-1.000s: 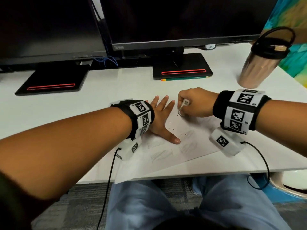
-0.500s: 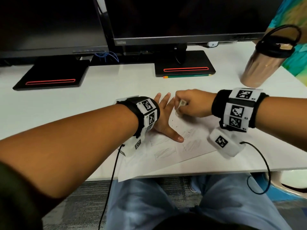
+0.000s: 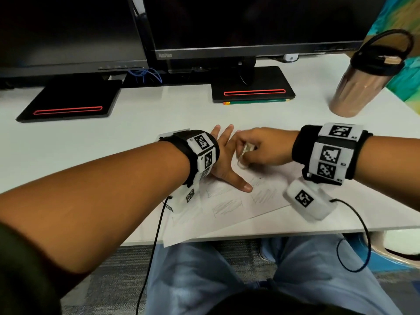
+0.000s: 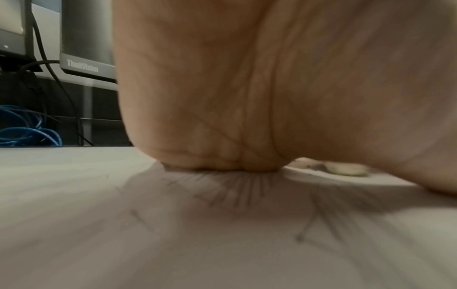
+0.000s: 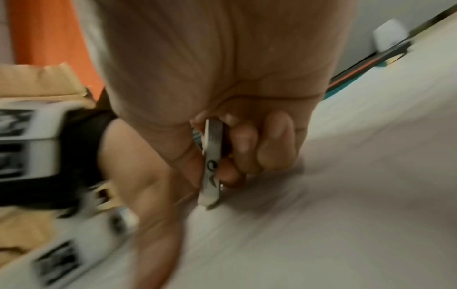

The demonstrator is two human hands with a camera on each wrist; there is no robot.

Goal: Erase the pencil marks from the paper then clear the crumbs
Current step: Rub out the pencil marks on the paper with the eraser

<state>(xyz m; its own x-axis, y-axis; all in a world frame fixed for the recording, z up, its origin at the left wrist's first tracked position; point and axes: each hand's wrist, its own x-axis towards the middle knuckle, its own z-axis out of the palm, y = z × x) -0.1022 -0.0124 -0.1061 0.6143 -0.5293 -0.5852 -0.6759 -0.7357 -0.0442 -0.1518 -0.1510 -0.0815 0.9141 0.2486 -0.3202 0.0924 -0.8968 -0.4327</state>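
2 hands: left hand (image 3: 223, 160) flat on paper (image 3: 227, 208), right hand (image 3: 261, 147) pinching eraser (image 3: 244, 154).

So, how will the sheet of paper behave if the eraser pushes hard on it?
The paper is thin, so it probably slides or wrinkles easily. The left hand lies flat on it, likely for that reason. Its near corner overhangs the desk and may droop.

1. Your paper (image 3: 229, 214) was thin, matt white stock, faintly greyed by pencil.
2. The eraser (image 3: 244, 153) you held looked like soft, dull rubber in a printed sleeve.
3. Your counter (image 3: 91, 142) was smooth, matt white.
4. The tumbler (image 3: 356, 92) beside you had brushed coppery metal.
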